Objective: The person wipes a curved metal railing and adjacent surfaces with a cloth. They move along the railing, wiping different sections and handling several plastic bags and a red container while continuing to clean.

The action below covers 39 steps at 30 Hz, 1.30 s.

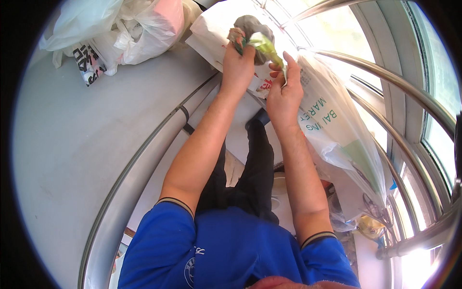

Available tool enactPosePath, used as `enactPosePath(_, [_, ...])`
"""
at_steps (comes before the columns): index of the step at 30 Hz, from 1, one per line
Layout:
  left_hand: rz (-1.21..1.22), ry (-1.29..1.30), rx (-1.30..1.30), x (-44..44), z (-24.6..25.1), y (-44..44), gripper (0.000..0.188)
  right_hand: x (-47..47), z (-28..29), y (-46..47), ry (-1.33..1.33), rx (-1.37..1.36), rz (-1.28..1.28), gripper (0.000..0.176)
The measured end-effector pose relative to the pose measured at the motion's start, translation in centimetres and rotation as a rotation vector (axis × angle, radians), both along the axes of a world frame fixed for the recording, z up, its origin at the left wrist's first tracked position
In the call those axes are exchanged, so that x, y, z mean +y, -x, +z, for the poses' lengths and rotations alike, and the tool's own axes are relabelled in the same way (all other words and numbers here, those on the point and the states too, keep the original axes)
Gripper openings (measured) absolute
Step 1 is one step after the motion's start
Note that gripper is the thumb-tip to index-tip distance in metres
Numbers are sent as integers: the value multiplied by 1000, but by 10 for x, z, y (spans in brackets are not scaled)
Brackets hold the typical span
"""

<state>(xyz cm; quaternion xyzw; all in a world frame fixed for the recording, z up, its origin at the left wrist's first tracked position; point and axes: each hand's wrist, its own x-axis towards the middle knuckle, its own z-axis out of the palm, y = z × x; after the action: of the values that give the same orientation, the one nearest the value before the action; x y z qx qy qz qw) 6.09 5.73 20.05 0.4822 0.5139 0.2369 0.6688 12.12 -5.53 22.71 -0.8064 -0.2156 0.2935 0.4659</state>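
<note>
At the upper middle, my left hand (239, 68) is closed around a crumpled bundle of reddish-brown and green material (237, 39). A blurred yellow-green and white piece, perhaps a wrapper or plastic bag (265, 45), stretches from beside it to my right hand (287, 90), whose thumb and fingers pinch its lower end. Behind both hands is a dark grey, rounded thing (249, 22) that I cannot identify. It lies against a white bag with red printing (211, 30).
White plastic bags (151, 32) sit on a grey surface (90, 126) at the upper left. A translucent printed plastic bag (335, 123) hangs by the metal rails (389, 77) along the window at right. Several items lie below it.
</note>
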Motion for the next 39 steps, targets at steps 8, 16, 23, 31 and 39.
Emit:
enactPosePath(8, [-203,-407,216,-26,10,9,30,10,12,-5,44,74,200,60])
enactPosePath(16, [-288,-328,129,-40,18,2,37,35,16,-22,-6,346,38,54])
enactPosePath(23, [-592,-456,139,-32,46,23,66,23,-19,-47,-201,739,-253,43])
enactPosePath(31, [-234,-380,249,-17,31,24,54,2,-30,-32,-439,1223,-378,28])
enactPosePath(39, [87,215,-53,-18,-21,18,49,6,-56,-14,-415,1278,-401,28])
